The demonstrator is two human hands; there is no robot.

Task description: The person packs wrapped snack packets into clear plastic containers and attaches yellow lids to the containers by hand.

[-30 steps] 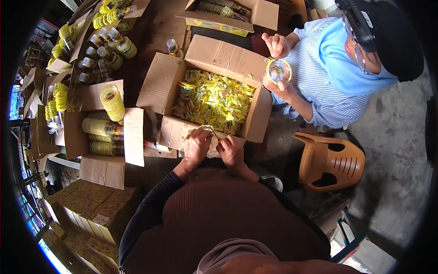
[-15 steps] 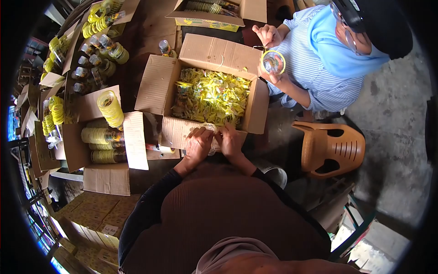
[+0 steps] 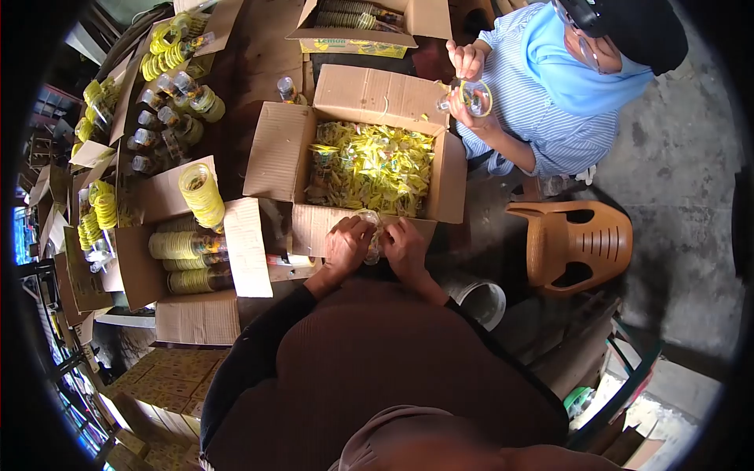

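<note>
A clear plastic cup is between my two hands, at the near flap of the cardboard box. My left hand has its fingers curled round the cup's left side. My right hand pinches at its right edge, fingers bent together; the fingertips are partly hidden. Just beyond my hands, the open cardboard box is filled with small yellow-and-clear sachets. Left of it, a stack of yellow-rimmed cups leans in another open carton, above more stacked cups lying on their sides.
At upper right a co-worker holds a clear cup with a yellow rim. An orange plastic chair stands at right, a white bucket by my right arm. Filled cups stand at upper left; another carton is at the back.
My view has shifted slightly, so the boxes appear further right. My hands stay at the cup by the box flap. The co-worker's cup has turned on its side.
</note>
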